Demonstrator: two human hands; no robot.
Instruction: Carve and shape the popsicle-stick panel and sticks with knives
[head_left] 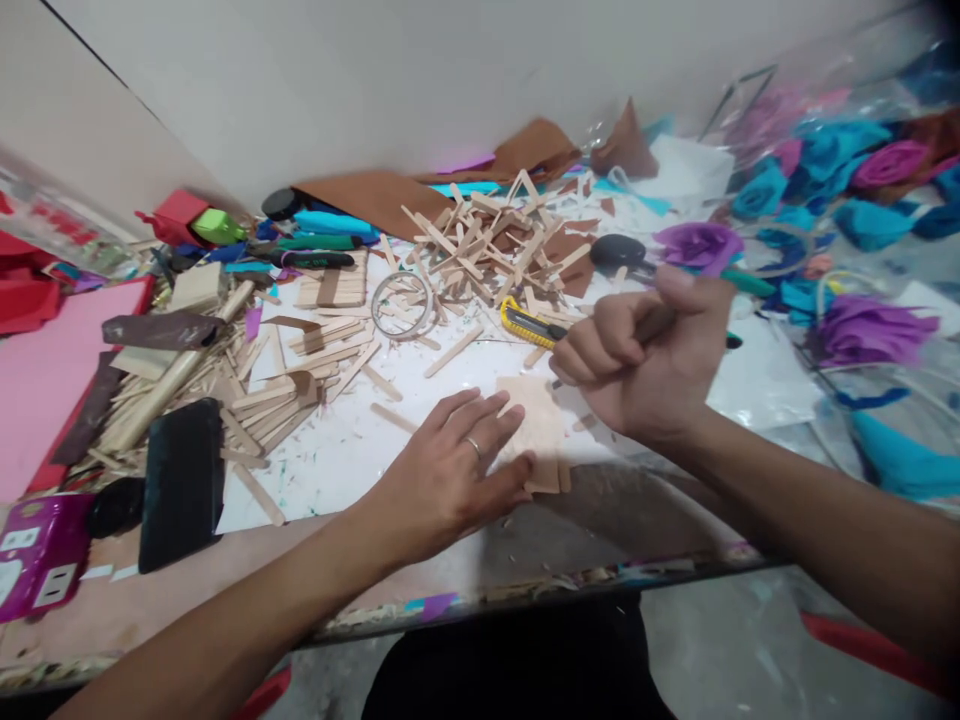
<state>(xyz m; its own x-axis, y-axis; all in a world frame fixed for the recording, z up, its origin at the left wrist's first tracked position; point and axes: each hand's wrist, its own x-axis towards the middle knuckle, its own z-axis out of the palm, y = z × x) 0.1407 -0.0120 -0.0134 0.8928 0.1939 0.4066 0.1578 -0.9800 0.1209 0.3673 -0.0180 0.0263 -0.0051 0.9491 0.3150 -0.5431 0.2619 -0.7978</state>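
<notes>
My left hand [457, 470], a ring on one finger, lies with its fingers stretched out over the left part of a pale flat wooden piece [541, 430] near the table's front. Raised just right of that piece, my right hand [637, 355] is curled into a fist. A small dark tip shows below its fingers and something dark shows inside the curl, but its kind is hidden. Behind the fist lies a yellow and black utility knife [529, 322]. A roll of clear tape [402, 305] lies on white paper [345, 460] farther left.
Loose craft sticks [480, 245] form a heap at the back, with more at left. A black phone [180, 485] and a magenta device [45, 555] sit at front left. Purple paper flowers [874, 325] and blue ones crowd the right. Brown paper [375, 200] lies by the wall.
</notes>
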